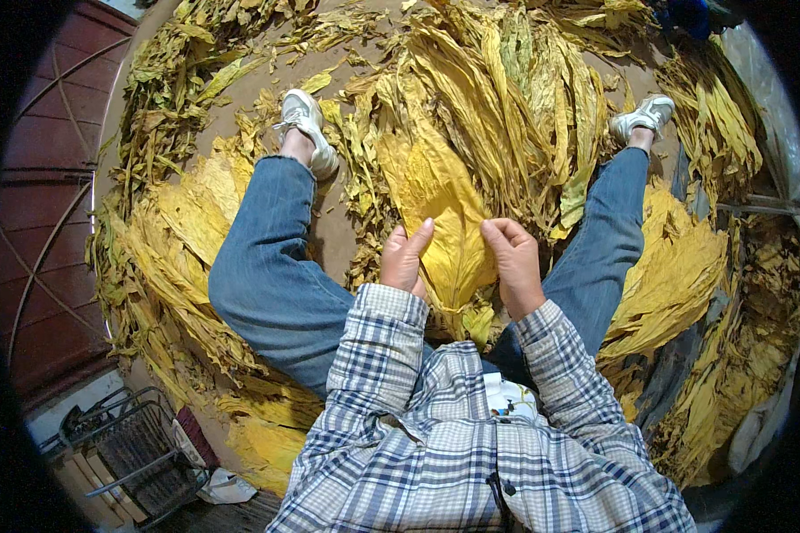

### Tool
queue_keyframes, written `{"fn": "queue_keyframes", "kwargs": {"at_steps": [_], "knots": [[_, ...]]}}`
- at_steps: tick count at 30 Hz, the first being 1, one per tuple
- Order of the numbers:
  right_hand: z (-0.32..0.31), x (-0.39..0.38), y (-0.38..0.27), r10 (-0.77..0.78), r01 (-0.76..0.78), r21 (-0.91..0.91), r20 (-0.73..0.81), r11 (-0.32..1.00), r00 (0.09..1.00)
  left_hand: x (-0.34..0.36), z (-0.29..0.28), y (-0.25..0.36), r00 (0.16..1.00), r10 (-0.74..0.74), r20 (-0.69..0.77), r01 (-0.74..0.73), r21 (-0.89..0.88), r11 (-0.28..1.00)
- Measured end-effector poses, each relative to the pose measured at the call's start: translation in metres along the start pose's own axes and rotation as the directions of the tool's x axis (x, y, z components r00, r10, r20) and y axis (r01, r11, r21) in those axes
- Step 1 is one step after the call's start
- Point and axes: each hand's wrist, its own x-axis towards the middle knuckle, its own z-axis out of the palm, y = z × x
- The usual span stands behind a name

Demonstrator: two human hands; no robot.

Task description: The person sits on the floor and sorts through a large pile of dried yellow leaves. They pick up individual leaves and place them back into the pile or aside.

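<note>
Leaf (458, 249) lies opened out between both legs (271, 240), right hand (514, 258) pinching one edge, left hand (406, 256) pinching the other, thumb on top. It looks light, papery, easily torn; I'd take it gently near the ribbed base. Beyond, a heap (498, 107) crowds close, with scraps (209, 98) littering the floor (336, 233)

Forearms (378, 330), two: sleeved, reaching far. Left hand (405, 258): thumb extended, fingers partly hidden. Right hand (516, 264): thumb meeting forefinger. Legs (271, 253), two: spread left and right.
</note>
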Motion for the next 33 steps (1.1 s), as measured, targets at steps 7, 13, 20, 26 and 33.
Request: {"fn": "queue_keyframes", "kwargs": {"at_steps": [7,13,20,26,33], "knots": [[-0.004,0.009,-0.003,0.048,-0.04,0.244,-0.025,0.969,0.999,-0.001,0.004,0.0,0.998,-0.049,0.026,0.052,-0.097,0.994],[-0.005,0.016,-0.004,0.214,-0.222,0.074,0.106,0.972,0.971,-0.001,0.0,0.005,0.994,-0.111,0.004,0.11,-0.166,0.98],[-0.028,0.009,0.003,0.216,-0.238,0.141,0.151,0.961,0.965,0.008,-0.011,0.012,0.985,0.016,-0.171,-0.018,-0.01,1.0],[-0.031,0.01,-0.016,0.162,-0.163,-0.01,0.151,0.987,0.975,0.013,-0.015,0.007,0.996,-0.046,-0.071,0.038,-0.1,0.994],[-0.032,-0.02,-0.041,0.328,-0.12,-0.453,0.415,0.884,0.849,0.019,0.005,0.032,0.995,-0.093,-0.021,0.087,-0.212,0.973]]}}
